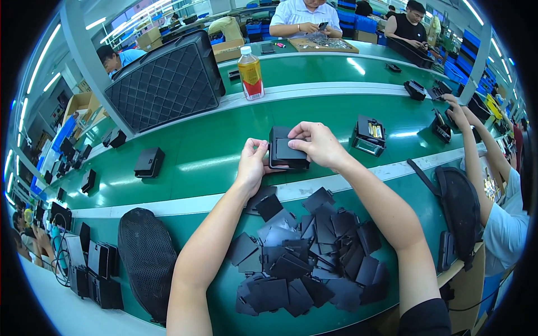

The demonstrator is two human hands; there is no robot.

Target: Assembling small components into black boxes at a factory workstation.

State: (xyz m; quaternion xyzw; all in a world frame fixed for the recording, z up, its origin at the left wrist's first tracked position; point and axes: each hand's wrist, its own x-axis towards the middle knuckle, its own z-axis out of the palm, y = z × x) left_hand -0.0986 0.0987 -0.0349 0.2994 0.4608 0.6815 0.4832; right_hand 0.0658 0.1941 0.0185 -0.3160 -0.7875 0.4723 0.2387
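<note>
- My left hand point(250, 166) pinches the left edge of the boxy black plastic housing point(287, 149), thumb up.
- Right hand point(319, 144) clamps over its top, above the green conveyor belt point(213, 151).

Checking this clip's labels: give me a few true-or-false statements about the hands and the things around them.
1. Both hands hold one black box. True: left hand and right hand grip it.
2. The flat black pieces lie beyond the box. False: they are piled nearer the person, under the forearms.
3. A bottle stands upright on the far belt edge. True.
4. The bottle lies on its side. False: it is upright.
5. The quilted case is right of the bottle. False: left.
</note>
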